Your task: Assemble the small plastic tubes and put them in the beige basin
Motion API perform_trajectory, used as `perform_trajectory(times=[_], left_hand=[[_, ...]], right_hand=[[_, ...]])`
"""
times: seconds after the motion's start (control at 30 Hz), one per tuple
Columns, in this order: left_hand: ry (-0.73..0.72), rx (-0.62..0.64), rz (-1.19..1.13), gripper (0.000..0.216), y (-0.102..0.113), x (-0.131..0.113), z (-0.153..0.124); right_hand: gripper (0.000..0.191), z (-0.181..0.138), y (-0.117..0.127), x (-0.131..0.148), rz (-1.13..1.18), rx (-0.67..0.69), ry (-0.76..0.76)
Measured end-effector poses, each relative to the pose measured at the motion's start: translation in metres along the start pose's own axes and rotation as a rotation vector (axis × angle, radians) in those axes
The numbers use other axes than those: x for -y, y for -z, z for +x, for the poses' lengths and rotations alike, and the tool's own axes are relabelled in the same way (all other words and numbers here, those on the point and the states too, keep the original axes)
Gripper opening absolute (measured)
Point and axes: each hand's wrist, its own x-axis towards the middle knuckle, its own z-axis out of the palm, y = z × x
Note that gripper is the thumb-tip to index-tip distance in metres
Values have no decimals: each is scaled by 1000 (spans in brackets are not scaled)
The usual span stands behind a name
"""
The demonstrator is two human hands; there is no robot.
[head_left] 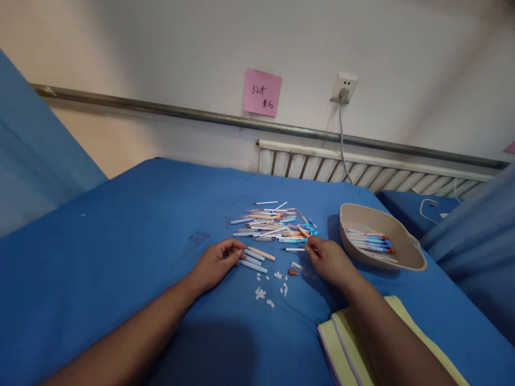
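My left hand (219,262) has its fingers curled and pressed together at the near ends of a few pale blue, lilac and orange pen barrels (254,259) lying side by side. Beyond it is a loose heap of pen parts (265,224): barrels, thin white refills and light blue pieces. At the heap's right edge my right hand (330,260) pinches an orange pen piece (303,231); its fingertips partly hide it. A white refill (293,249) lies by those fingers. Between the hands are several small white pieces (260,294), a brown cap-like piece (292,272) and a clear part (296,265).
A beige basket (416,260) with several pens in it stands at the right. A folded yellow towel (333,343) lies under my right forearm. The blue sheet (120,241) covers the surface, up to a radiator (314,163) and wall. Blue curtains (36,139) hang at both sides.
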Motion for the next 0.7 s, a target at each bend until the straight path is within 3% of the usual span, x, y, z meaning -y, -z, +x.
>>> perform_trajectory(times=[0.7], left_hand=[[-2,4,-4,24,-1,-2,-1]], right_hand=[[16,1,-5,0,15,-8,6]])
